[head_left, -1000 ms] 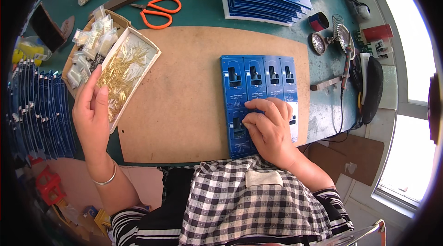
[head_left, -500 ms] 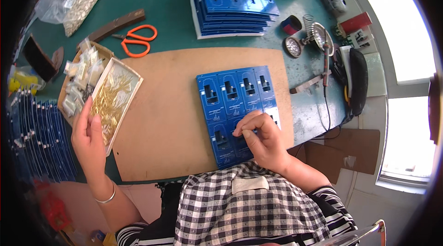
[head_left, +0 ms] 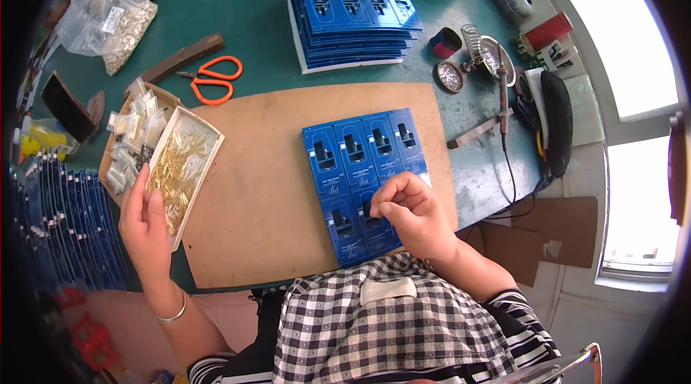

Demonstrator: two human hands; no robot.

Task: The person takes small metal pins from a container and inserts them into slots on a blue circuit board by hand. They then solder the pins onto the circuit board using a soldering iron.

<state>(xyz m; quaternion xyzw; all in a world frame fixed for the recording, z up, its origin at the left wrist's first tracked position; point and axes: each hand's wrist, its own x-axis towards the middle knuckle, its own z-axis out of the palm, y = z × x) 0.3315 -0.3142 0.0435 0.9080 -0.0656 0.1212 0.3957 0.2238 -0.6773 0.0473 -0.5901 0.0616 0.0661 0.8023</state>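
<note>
A shallow white tray (head_left: 206,159) with many thin gold pins (head_left: 175,172) tilts beside my left hand (head_left: 146,229). That hand holds the tray's near left edge, its thumb toward the pins and its fingers along the outer side. On a brown work board lies a blue circuit-board panel (head_left: 332,186) with repeated black cut-outs. Over the panel's lower half is my right hand (head_left: 410,215), thumb and forefinger pinched together. Whatever sits in that pinch is too small to make out, and the hand hides the panel's lower right part.
Orange-handled scissors (head_left: 214,82) lie beyond the brown board (head_left: 245,240). A tall stack of blue panels (head_left: 353,31) stands at the back. Small plastic bags (head_left: 140,121) fill a box left of the tray. Toward the right are a soldering iron (head_left: 503,100) and a solder tin (head_left: 450,76).
The whole view has shifted slightly. My right hand stays over the panel's lower half with its fingers a little differently curled. My left hand remains at the tray.
</note>
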